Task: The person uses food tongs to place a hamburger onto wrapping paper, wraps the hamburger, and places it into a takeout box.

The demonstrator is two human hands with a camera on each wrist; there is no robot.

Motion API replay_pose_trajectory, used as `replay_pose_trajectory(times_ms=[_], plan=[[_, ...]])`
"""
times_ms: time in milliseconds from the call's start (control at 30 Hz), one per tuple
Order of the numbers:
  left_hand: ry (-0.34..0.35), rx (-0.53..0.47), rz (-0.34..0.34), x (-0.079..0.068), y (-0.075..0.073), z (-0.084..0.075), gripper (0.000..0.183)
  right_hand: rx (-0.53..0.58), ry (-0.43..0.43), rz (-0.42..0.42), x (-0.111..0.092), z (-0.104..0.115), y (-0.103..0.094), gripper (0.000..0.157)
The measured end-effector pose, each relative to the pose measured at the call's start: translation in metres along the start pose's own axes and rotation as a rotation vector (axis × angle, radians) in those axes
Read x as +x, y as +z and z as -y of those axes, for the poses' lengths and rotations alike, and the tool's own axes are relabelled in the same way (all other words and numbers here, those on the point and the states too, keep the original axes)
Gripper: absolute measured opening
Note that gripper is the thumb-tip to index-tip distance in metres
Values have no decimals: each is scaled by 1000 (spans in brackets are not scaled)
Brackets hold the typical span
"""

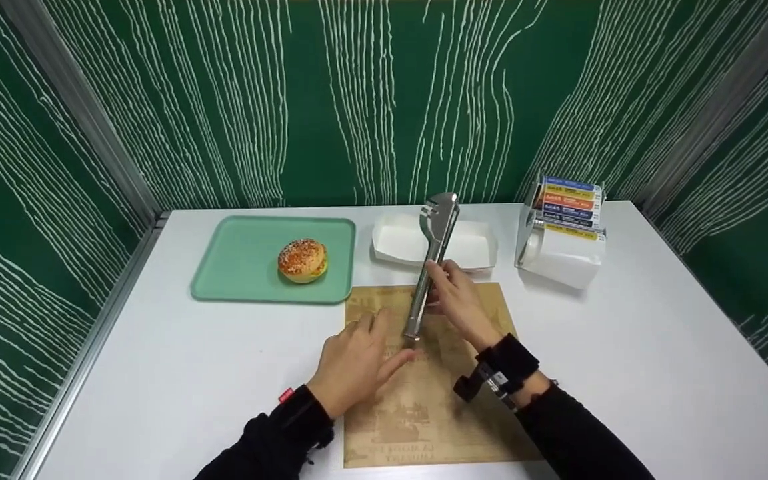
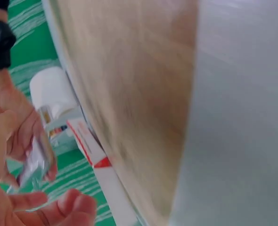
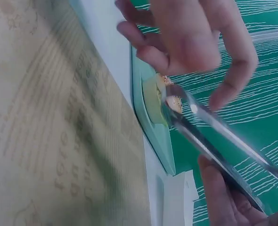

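My right hand (image 1: 461, 308) grips a pair of metal tongs (image 1: 439, 233) around the middle, held upright over a brown printed paper sheet (image 1: 417, 413). The toothed ends point toward the back wall, and the joined end points down toward me. My left hand (image 1: 354, 363) hovers over the sheet's left edge, fingers relaxed and spread, with nothing in it; its thumb is close to the tongs' joined end. In the right wrist view, both arms of the tongs (image 3: 209, 146) show slightly apart, with the left hand's fingers (image 3: 195, 37) above them.
Left of the sheet is a green tray (image 1: 244, 260) bearing a seeded burger bun (image 1: 302, 261) with a filling. An open white paper box (image 1: 474, 250) stands behind the sheet. At the right back stands a dispenser (image 1: 564, 233) with a white roll and colourful labels. Green patterned walls (image 1: 331, 100) surround the table.
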State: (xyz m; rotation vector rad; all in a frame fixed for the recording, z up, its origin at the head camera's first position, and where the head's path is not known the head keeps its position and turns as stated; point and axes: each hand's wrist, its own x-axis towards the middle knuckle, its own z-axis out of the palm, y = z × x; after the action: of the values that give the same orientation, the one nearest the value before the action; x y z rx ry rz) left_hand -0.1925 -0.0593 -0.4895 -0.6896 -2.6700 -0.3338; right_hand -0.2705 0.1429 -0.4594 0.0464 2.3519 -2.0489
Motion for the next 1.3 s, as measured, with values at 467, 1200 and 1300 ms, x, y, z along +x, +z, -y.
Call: replay_pose_trajectory(times_ms=[467, 1200, 1300], plan=[[75, 0, 193, -21, -7, 24, 29, -253, -139, 122, 10, -7, 12, 36], [91, -43, 242, -29, -10, 29, 26, -530, -28, 353, 55, -10, 78, 59], [108, -22, 221, -31, -12, 31, 26, -531, 9, 347, 57, -12, 86, 57]])
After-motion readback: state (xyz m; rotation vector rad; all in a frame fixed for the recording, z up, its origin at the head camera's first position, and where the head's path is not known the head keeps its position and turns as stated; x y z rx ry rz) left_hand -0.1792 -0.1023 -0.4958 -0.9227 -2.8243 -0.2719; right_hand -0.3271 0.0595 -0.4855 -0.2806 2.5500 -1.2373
